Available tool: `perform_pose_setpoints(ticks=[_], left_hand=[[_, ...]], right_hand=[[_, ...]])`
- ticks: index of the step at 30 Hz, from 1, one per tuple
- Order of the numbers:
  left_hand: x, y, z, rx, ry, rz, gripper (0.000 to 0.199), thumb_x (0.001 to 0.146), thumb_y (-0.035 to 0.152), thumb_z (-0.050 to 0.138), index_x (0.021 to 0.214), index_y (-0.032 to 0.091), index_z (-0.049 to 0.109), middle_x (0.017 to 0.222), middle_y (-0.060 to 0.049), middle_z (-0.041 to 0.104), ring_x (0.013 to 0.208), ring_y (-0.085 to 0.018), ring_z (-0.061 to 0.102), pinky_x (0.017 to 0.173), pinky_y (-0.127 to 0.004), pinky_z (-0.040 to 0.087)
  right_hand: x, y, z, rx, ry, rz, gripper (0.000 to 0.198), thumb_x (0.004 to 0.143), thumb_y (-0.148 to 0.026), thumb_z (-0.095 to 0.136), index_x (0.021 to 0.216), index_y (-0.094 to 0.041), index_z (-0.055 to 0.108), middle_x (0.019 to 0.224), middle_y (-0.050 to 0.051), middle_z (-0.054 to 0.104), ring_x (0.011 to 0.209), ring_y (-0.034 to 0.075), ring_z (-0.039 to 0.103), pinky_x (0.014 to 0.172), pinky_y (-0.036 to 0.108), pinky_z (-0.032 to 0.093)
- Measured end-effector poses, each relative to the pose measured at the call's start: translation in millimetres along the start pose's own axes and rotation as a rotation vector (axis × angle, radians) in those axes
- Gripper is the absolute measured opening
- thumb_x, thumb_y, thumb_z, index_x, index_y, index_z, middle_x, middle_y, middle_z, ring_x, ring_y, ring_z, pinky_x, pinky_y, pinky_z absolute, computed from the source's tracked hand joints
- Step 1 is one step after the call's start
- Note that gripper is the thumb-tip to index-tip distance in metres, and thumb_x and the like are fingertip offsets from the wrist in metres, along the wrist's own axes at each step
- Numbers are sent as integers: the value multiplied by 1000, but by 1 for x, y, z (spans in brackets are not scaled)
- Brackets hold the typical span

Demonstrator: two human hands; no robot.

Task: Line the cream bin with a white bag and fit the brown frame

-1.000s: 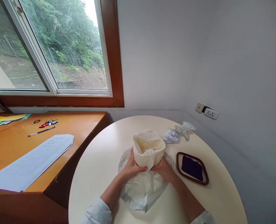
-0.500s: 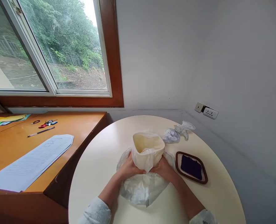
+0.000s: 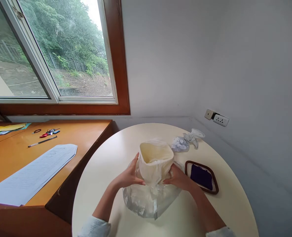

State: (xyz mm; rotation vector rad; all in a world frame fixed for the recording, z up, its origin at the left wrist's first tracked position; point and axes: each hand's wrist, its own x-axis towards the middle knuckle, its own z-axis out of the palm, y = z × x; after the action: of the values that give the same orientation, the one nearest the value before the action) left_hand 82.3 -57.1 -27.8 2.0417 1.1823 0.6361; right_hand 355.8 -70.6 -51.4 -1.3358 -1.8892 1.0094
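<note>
A small cream bin (image 3: 153, 154) stands on the round table, its open top towards me. A clear plastic bag (image 3: 146, 202) lines it, folded down over the rim and spread loosely around its base. My left hand (image 3: 128, 174) is at the bin's left side, fingers stretched upward and thumb apart, near or touching the bag. On the opposite side, my right hand (image 3: 179, 177) cups the bag and bin wall with thumb extended across the front. Some right fingertips are hidden behind the bag.
A knotted bag of crumpled paper (image 3: 181, 144) lies behind the bin. To the right is a brown-rimmed tray (image 3: 216, 184) with a folded purple cloth (image 3: 201, 177). The desk (image 3: 86, 131) at left holds paper sheets (image 3: 37, 174), a pen (image 3: 42, 141) and keys (image 3: 52, 131).
My left hand has loosened and moved slightly left, its fingers now spread. My right thumb has drawn back a little from the front. The bin stays in place.
</note>
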Motion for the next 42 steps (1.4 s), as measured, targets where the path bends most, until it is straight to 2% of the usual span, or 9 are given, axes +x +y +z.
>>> perform_pose_setpoints(ticks=[4, 7, 11, 18, 29, 34, 36, 39, 42], left_hand=[[-7, 22, -37, -66, 46, -21, 98, 71, 54, 60, 143, 25, 0, 151, -6, 2, 138, -28, 10, 109, -45, 21], [3, 59, -56, 16, 142, 32, 75, 82, 54, 44, 143, 27, 10, 151, -1, 10, 138, -25, 10, 111, -44, 16], [31, 102, -57, 198, 0, 159, 67, 85, 54, 39, 141, 24, 19, 149, 1, 19, 138, -25, 9, 112, -41, 6], [63, 98, -32, 394, -160, 256, 58, 83, 57, 37, 127, 19, 47, 136, -6, 46, 132, -22, 30, 111, -38, 5], [62, 117, -30, 579, -395, 184, 53, 79, 63, 34, 103, 25, 63, 107, -2, 67, 113, -23, 51, 108, -39, 7], [58, 134, -31, 722, -531, 104, 60, 75, 67, 34, 98, 21, 65, 100, -8, 69, 106, -27, 56, 101, -39, 24], [58, 138, -29, 757, -562, 64, 62, 74, 68, 33, 96, 20, 66, 95, -10, 70, 100, -28, 58, 95, -39, 31], [59, 138, -26, 778, -574, 21, 63, 72, 70, 35, 87, 18, 67, 84, -10, 71, 86, -28, 62, 82, -35, 40], [61, 135, -25, 743, -486, 65, 54, 67, 67, 48, 78, 18, 67, 73, -6, 70, 73, -23, 63, 68, -29, 43]], right_hand=[[-13, -14, -36, -22, -12, -23, 70, 68, -38, 65, 132, -26, 41, 138, 6, 42, 127, 28, 37, 103, 46, 31], [-9, -29, -53, -88, 170, -73, 49, 80, -36, 50, 127, -24, 49, 136, 4, 44, 129, 24, 35, 107, 44, 27], [9, -60, -57, -178, 367, -224, 42, 86, -33, 39, 124, -21, 52, 132, 4, 49, 126, 21, 39, 107, 41, 29], [34, -96, -54, -511, 90, -366, 48, 86, -17, 27, 133, -19, 41, 140, 3, 38, 132, 14, 29, 111, 42, 12], [42, -112, -45, -666, -208, -284, 38, 79, -13, 40, 111, -19, 59, 124, 8, 56, 122, 21, 44, 109, 42, 10], [47, -123, -49, -793, -362, -235, 32, 78, -8, 36, 89, -18, 65, 89, 7, 68, 87, 19, 61, 104, 40, 21], [48, -126, -50, -765, -359, -246, 32, 78, -9, 38, 89, -21, 66, 84, 4, 68, 83, 18, 61, 96, 35, 31], [49, -128, -51, -678, -177, -269, 36, 81, -11, 36, 101, -21, 63, 99, 5, 66, 96, 19, 57, 84, 27, 38], [49, -133, -49, -686, -119, -251, 35, 79, -9, 37, 101, -18, 62, 102, 7, 65, 93, 18, 57, 75, 24, 39]])
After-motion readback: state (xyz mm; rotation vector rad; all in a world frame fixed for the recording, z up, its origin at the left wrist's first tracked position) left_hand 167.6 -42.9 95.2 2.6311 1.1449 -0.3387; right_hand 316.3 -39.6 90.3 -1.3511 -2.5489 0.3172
